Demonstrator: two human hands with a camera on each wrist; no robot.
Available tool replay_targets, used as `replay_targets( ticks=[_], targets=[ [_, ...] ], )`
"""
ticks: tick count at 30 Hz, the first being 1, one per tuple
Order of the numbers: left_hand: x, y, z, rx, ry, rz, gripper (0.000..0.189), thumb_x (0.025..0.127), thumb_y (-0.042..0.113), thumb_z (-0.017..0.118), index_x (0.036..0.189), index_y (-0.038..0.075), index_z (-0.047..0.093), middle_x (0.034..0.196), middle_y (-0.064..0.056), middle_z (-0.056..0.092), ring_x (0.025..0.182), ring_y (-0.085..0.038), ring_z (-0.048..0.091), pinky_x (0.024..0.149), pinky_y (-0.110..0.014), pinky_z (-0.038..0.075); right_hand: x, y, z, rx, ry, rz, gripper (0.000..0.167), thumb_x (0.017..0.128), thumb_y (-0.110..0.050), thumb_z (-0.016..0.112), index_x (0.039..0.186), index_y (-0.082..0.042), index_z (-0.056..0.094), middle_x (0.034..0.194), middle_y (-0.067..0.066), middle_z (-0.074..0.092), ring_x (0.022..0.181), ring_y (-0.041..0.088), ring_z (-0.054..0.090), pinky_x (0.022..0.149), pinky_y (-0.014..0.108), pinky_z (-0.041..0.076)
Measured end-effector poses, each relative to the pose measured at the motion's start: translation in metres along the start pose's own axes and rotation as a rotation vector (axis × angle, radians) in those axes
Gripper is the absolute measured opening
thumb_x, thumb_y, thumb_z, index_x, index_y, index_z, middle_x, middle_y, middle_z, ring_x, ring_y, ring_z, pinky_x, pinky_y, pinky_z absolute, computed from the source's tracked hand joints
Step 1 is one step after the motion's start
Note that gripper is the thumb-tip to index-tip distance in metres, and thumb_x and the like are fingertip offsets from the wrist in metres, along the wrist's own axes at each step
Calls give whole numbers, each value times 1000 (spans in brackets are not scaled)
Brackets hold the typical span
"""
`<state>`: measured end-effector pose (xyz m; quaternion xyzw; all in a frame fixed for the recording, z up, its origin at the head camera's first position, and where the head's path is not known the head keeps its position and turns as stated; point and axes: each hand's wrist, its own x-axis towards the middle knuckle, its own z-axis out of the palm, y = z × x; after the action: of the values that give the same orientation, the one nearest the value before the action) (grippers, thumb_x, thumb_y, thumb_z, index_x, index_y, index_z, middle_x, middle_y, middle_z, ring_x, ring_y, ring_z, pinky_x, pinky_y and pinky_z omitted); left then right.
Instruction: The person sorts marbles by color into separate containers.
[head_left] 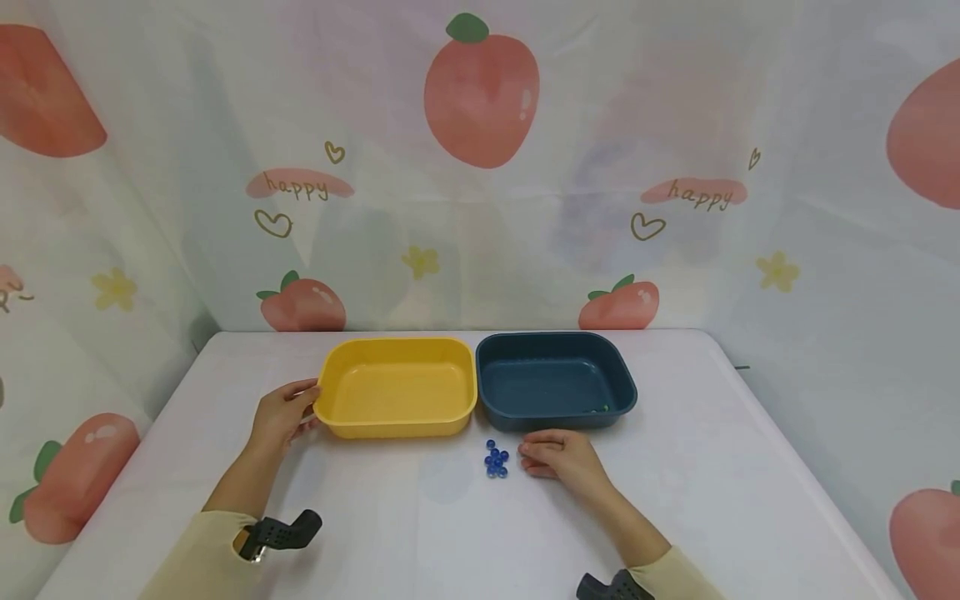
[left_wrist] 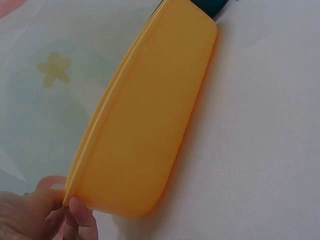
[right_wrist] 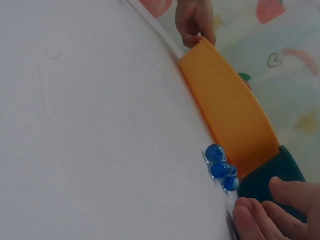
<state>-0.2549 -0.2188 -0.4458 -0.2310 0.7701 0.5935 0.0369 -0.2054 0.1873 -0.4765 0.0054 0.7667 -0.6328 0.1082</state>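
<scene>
My left hand [head_left: 283, 414] pinches the left rim of a yellow plastic bin [head_left: 397, 429], thumb and fingers on either side of the edge in the left wrist view. The bin's inside shows no contents. Beside its right end stands a dark blue bin [head_left: 555, 418] with small green bits [head_left: 602, 408] near its front right corner. Several blue glass marbles [head_left: 496, 460] lie clustered on the table in front of the two bins. Just right of them is my right hand [head_left: 562, 458], fingers relaxed and thumb apart, touching none of the marbles [right_wrist: 220, 169].
A white-covered table [head_left: 420, 533] carries everything. Behind it and along its sides hangs a pale cloth [head_left: 480, 233] printed with fruit, hearts and flowers. The two bins stand side by side near the table's back edge.
</scene>
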Motion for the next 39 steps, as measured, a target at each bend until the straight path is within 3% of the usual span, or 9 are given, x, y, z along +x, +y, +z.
replay_targets(
  ticks=[15, 24, 39],
  targets=[
    [-3, 0, 0, 10, -15, -24, 47, 102, 31, 54, 142, 6, 50, 130, -19, 55, 79, -11, 60, 67, -19, 55, 7, 3, 21, -154, 144, -28, 17, 86, -4, 73, 100, 5, 73, 89, 14, 74, 76, 20, 73, 66, 29, 61],
    [2, -3, 0, -7, -4, -28, 46, 102, 30, 54, 142, 8, 51, 128, -17, 56, 78, -10, 60, 67, -19, 56, 10, 0, 27, -235, 141, -58, 17, 81, -4, 78, 97, 3, 74, 86, 10, 75, 76, 18, 73, 67, 26, 60],
    [-2, 1, 0, -23, -15, -4, 46, 101, 28, 55, 141, 5, 51, 128, -17, 56, 79, -8, 60, 67, -19, 56, 12, 2, 31, -274, 190, -62, 14, 76, -3, 82, 89, -2, 76, 82, 7, 75, 76, 16, 72, 69, 25, 60]
  ],
)
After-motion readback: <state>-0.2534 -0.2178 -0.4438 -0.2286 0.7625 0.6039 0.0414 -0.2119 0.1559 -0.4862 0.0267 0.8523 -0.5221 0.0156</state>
